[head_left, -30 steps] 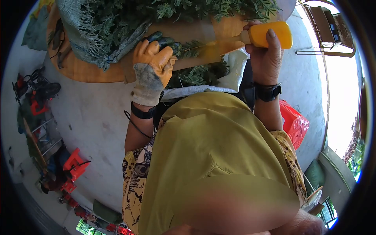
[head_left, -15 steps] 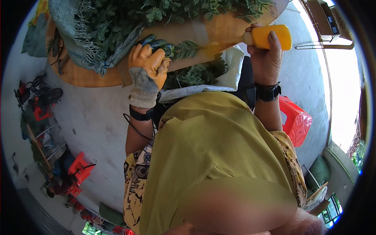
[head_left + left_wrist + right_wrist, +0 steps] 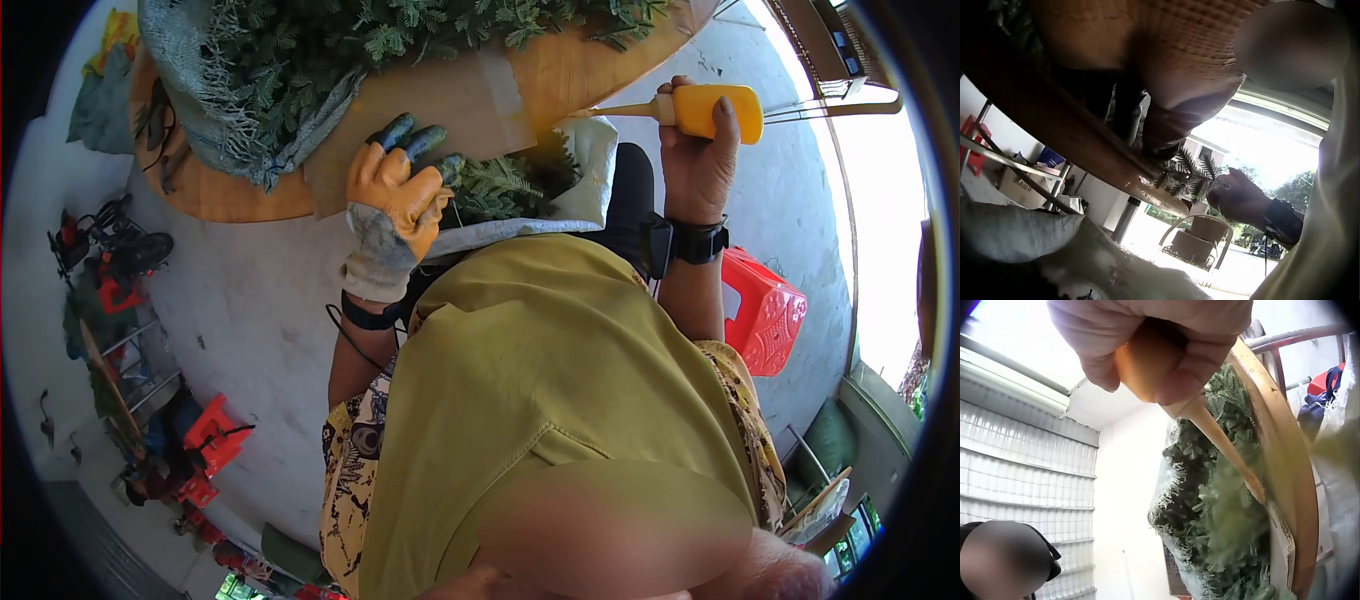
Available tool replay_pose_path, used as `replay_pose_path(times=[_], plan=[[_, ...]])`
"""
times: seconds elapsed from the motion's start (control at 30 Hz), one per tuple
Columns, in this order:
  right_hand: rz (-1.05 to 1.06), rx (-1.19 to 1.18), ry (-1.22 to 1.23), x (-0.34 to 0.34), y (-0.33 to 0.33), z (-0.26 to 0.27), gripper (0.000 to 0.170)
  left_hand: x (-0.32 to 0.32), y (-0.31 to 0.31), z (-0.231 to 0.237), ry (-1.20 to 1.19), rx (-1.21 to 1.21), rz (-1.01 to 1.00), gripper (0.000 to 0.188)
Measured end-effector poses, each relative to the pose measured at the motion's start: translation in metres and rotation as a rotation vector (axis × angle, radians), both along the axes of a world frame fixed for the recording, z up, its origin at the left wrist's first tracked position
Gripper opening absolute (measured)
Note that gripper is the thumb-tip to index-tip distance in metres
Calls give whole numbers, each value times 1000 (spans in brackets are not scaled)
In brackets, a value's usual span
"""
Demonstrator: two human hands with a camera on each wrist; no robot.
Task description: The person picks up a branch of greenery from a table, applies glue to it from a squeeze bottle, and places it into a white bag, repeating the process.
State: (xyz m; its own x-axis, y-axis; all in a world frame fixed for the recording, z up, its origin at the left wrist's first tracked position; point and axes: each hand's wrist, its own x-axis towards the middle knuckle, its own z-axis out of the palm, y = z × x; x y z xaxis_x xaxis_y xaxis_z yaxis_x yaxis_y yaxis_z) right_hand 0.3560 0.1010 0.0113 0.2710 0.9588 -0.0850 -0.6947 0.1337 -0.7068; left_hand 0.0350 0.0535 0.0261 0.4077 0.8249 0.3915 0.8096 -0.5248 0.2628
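Note:
My left hand (image 3: 392,205) wears an orange and grey glove with dark, stained fingertips. It pinches the stem end of a green fir sprig (image 3: 1194,175), which points right, over the front edge of the table. In my bare right hand (image 3: 698,165) lies a yellow squeeze bottle (image 3: 728,112), thumb on one side and fingers on the other. Its long narrow nozzle (image 3: 1225,445) points left toward the sprig, with its tip apart from the needles in the head view. Below the sprig, an open white sack (image 3: 598,170) of fir greenery rests at my lap.
A wooden table (image 3: 240,205) carries a brown cardboard sheet (image 3: 430,95) and a large heap of fir branches (image 3: 400,30) spilling from a woven sack (image 3: 180,70). To the right stands a red plastic stool (image 3: 770,310); a wicker chair (image 3: 1200,240) is farther off.
The sprig has come down from over the cardboard to over the lap sack. My right hand and the bottle have shifted right and slightly nearer me, drawing the nozzle away from the sprig.

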Motion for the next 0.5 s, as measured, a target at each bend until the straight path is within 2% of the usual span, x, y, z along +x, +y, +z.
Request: replay_pose_path(times=[0.13, 0.2, 0.23, 0.27, 0.33, 0.4, 0.47, 0.5], plan=[[-64, -40, 17, -3, -1, 0, 37, -1, -2, 7, -25, 119, -94, 25], [-51, -36, 30, -2, -2, -3, 37, 1, 3, 16, -156, 120, 1, 26], [-38, -36, 31, 0, -2, -4, 36, 0, 2, 24, -148, 101, 131, 28], [-38, -29, 38, 1, -1, -5, 36, -2, 8, 28, -141, 108, 130, 28], [15, -15, 20, 2, -2, -6, 36, -5, 28, 34, -188, 186, 315, 32], [7, -13, 27, 2, -3, -5, 36, -2, 45, 47, -241, 221, 307, 32], [-4, -13, 35, 6, -1, -7, 35, 0, 57, 57, -447, 98, 481, 31], [36, 0, 24, 12, -2, -12, 39, -3, 65, 60, -486, 34, 488, 26]])
